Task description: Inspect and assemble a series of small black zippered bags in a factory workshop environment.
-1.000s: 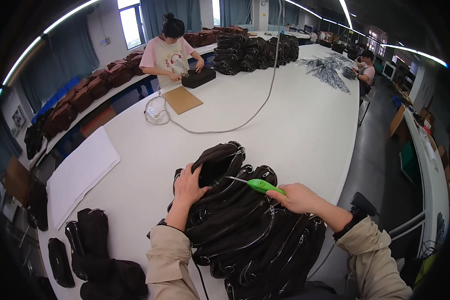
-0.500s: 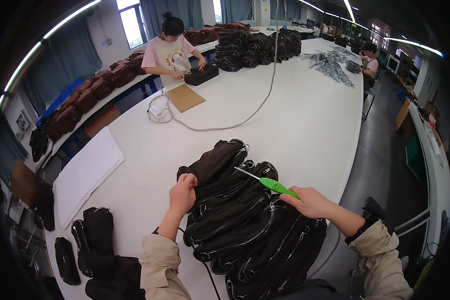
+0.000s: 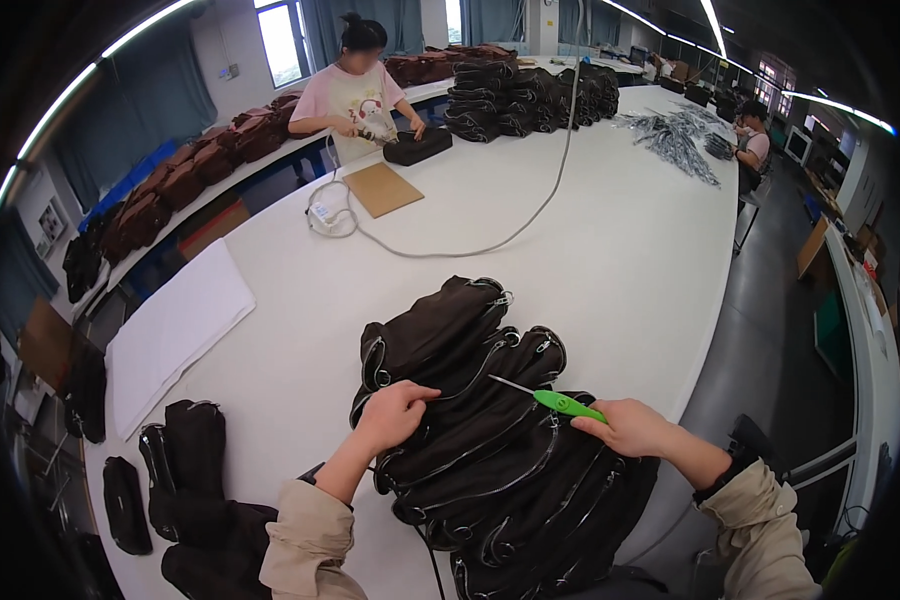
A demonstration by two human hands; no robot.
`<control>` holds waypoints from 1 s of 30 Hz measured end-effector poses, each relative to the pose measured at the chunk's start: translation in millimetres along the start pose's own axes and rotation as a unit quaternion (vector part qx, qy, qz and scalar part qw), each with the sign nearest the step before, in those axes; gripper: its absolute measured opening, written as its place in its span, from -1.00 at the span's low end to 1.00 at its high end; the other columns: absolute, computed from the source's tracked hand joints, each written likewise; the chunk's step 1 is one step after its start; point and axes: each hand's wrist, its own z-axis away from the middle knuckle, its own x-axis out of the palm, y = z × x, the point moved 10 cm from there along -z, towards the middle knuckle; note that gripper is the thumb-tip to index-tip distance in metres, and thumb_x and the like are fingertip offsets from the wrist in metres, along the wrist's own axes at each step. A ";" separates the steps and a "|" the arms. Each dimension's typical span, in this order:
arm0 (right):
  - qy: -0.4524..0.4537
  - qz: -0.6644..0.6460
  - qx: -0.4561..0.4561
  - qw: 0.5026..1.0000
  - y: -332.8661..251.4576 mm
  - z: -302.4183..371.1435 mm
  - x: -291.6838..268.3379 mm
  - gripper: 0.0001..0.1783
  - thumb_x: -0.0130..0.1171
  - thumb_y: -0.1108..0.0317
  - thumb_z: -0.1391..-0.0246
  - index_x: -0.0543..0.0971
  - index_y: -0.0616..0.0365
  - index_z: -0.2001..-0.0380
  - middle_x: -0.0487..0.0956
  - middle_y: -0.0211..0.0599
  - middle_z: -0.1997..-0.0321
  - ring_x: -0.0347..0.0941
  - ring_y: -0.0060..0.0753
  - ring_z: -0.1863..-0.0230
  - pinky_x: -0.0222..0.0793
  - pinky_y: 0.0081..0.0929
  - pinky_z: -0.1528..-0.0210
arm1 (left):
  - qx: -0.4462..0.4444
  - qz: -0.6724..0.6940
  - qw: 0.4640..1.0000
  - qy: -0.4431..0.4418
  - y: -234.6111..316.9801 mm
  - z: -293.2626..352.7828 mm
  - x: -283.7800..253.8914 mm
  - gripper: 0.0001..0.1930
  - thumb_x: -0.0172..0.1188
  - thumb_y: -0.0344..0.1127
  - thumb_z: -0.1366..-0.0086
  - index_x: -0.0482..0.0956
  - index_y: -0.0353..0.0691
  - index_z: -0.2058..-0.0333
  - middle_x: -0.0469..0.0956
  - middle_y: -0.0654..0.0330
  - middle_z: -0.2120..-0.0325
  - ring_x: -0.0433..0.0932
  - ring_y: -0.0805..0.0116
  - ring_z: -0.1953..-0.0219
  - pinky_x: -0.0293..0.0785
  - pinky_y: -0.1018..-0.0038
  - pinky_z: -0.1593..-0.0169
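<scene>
A pile of dark brown zippered pouches (image 3: pixel 490 440) lies before me, with silver zippers and ring pulls along their edges. My left hand (image 3: pixel 394 414) rests on the upper left of the pile. Its index finger stretches out to touch a pouch near its zipper, and the other fingers are loosely bent. My right hand (image 3: pixel 625 428) is closed round a green-handled tool with a thin metal shaft (image 3: pixel 562 402). The shaft points up and left over the pouches, its tip close to the pouch below the top one. I cannot tell whether the tip touches the fabric.
More dark pouches (image 3: pixel 198 455) lie at the lower left, by a white sheet (image 3: pixel 185 325). A brown board (image 3: pixel 384 190) and grey cable (image 3: pixel 470 253) lie farther off. Across the white table (image 3: pixel 630 250) a person (image 3: pixel 360 95) handles a dark pouch; another sits at far right.
My left hand has moved right and down, its index finger now stretched onto a pouch. The tool has shifted slightly right and down in my right hand. The top pouch's left zipper end shows now.
</scene>
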 end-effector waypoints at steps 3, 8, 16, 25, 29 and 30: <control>0.007 0.001 -0.001 1.000 1.8 -0.1 2.0 -0.33 -0.09 -0.25 -0.23 0.54 0.25 0.36 0.56 0.04 0.49 0.52 0.13 0.34 0.41 -0.11 0.24 | 0.130 -0.163 0.972 0.113 5.1 0.9 -15.6 -0.69 0.11 -0.34 -0.13 0.66 -0.13 0.13 0.62 0.13 0.20 0.56 0.15 0.12 0.46 0.31 0.04; 0.040 -0.025 -0.026 0.999 2.4 -0.8 0.0 -0.35 -0.08 -0.24 -0.23 0.55 0.24 0.29 0.58 0.02 0.46 0.53 0.10 0.31 0.42 -0.14 0.21 | 0.011 -0.222 0.972 0.077 -11.1 -18.5 -19.3 -0.74 0.20 -0.31 -0.13 0.62 -0.12 0.17 0.63 0.17 0.25 0.59 0.11 0.18 0.47 0.25 0.10; 0.037 -0.052 -0.019 0.998 -17.8 6.2 -13.2 -0.37 -0.11 -0.21 -0.25 0.53 0.24 0.24 0.56 -0.01 0.45 0.54 0.06 0.29 0.42 -0.15 0.21 | 0.062 -0.115 0.962 0.241 -11.8 4.4 -31.5 -0.71 0.09 -0.51 -0.14 0.57 -0.04 0.18 0.48 0.18 -0.06 0.56 0.09 0.15 0.50 0.24 0.14; 0.037 0.043 -0.041 0.998 -53.7 -4.3 -29.9 -0.35 -0.12 -0.23 -0.25 0.49 0.20 0.52 0.55 -0.06 0.48 0.52 0.05 0.35 0.42 -0.10 0.31 | 0.005 -0.198 0.974 0.109 -8.8 -9.6 -16.5 -0.16 0.42 -0.11 0.00 0.25 -0.11 -0.24 0.08 0.03 -0.33 0.33 0.03 -0.17 0.39 0.20 -0.12; -0.039 0.048 -0.096 0.994 -63.0 5.8 1.8 -0.34 -0.14 -0.25 -0.25 0.50 0.21 0.46 0.54 -0.02 0.51 0.52 0.09 0.35 0.41 -0.07 0.31 | -0.014 -0.162 0.981 0.106 -17.1 -5.9 -9.4 -0.18 0.40 -0.11 -0.02 0.24 -0.06 -0.26 0.17 0.04 -0.29 0.28 0.02 -0.23 0.36 0.23 -0.17; -0.039 0.043 -0.092 0.994 -59.7 5.2 6.3 -0.33 -0.14 -0.26 -0.25 0.50 0.22 0.44 0.54 -0.01 0.53 0.52 0.11 0.35 0.40 -0.08 0.29 | -0.016 -0.122 0.989 0.087 -17.9 -4.8 -5.4 -0.21 0.37 -0.14 -0.05 0.24 -0.03 -0.27 0.21 0.04 -0.26 0.27 0.02 -0.24 0.34 0.23 -0.19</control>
